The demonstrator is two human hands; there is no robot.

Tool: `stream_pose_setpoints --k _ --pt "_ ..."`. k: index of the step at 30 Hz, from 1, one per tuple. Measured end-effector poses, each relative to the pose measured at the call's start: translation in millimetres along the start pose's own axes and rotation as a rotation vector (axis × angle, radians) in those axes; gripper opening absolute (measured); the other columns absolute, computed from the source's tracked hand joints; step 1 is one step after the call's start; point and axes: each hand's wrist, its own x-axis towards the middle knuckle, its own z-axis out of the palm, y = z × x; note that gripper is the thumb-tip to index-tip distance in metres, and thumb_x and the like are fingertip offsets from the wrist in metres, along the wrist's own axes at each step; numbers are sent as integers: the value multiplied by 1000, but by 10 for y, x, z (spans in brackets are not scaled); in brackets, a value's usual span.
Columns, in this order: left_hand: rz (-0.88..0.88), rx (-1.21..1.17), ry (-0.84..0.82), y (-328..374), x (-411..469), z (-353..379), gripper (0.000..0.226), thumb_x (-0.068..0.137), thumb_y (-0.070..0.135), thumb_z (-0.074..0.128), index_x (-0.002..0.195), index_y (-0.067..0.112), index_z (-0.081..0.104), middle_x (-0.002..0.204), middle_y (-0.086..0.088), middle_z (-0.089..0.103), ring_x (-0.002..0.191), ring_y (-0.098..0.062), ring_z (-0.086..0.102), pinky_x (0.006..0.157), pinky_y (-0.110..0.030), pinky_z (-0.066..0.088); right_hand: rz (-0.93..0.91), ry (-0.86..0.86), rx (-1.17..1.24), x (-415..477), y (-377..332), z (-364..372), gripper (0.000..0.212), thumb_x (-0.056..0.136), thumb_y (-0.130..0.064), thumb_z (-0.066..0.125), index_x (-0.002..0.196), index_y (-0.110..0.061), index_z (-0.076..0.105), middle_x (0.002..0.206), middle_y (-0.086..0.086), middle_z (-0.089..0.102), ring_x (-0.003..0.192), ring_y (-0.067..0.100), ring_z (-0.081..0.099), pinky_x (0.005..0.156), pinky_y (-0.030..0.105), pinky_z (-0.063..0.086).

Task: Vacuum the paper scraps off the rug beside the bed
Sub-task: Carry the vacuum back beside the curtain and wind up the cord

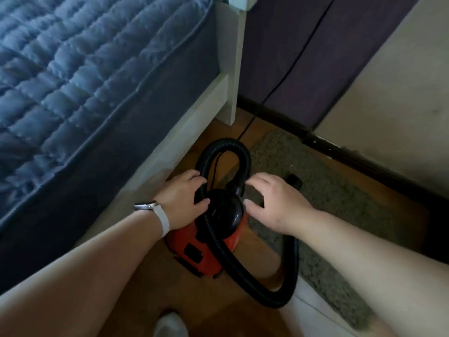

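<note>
**Bedside floor: canister vacuum, both hands at its top**

- Vacuum (pixel 209 249): small canister with a red body and a black domed lid. It stands on the wooden floor (pixel 218 302) between the bed and the rug, just beside the rug's edge.
- Hose (pixel 245 154): black and ribbed. It rises in a tight loop above the lid, then sweeps down past the red body in a wide curve over the floor and onto the near part of the rug.
- Nozzle (pixel 295 180): short black piece lying on the rug beyond the right hand. How it joins the hose is hidden.
- Left hand (pixel 181 198): at the bed side of the lid. Its fingers are curled over the left run of the hose loop and the thumb is laid against the black dome. A watch (pixel 148 206) on a white strap sits at the wrist.
- Right hand (pixel 274 200): held over the rug side of the lid, fingers spread and lightly bent, gripping nothing. Whether the fingertips touch the hose cannot be told.
- Rug (pixel 340 203): grey, shaggy pile, lying along the dark skirting board (pixel 364 164). Any paper scraps on it are too small to make out.
- Bed (pixel 73 81): blue quilted cover on a white bed frame (pixel 229 69), to the left.
- Power cord (pixel 294 66): thin and black, running down the purple wall (pixel 340 57) to the floor behind the hose loop
</note>
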Motion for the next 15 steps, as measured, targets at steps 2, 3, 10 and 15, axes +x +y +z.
stream_pose_setpoints --k 2,3,10,15 --pt "-17 -3 -45 132 27 -293 57 92 49 57 141 23 48 149 7 37 131 -18 44 105 -34 42 70 -28 -5 -1 -195 -336 52 99 -44 49 146 -23 44 147 -10 41 138 11 35 106 27 37" --pt "-23 -10 -40 197 45 -464 55 92 50 56 140 25 48 147 8 40 129 -18 46 103 -35 43 99 -34 -9 7 -295 -507 51 99 -44 49 145 -23 44 146 -11 42 136 11 36 103 28 39" --pt "-27 -41 -12 579 172 -1785 48 93 52 52 136 29 51 137 8 48 126 -18 47 101 -37 44 237 5 -40 72 -807 -1566 48 97 -48 49 139 -24 49 144 -10 45 130 15 43 97 34 46" --pt "-42 0 5 937 550 -2308 50 93 54 51 137 30 49 140 9 46 129 -18 45 99 -37 46 264 90 -13 121 -681 -2174 51 96 -47 51 141 -22 49 144 -8 45 131 15 43 99 33 43"
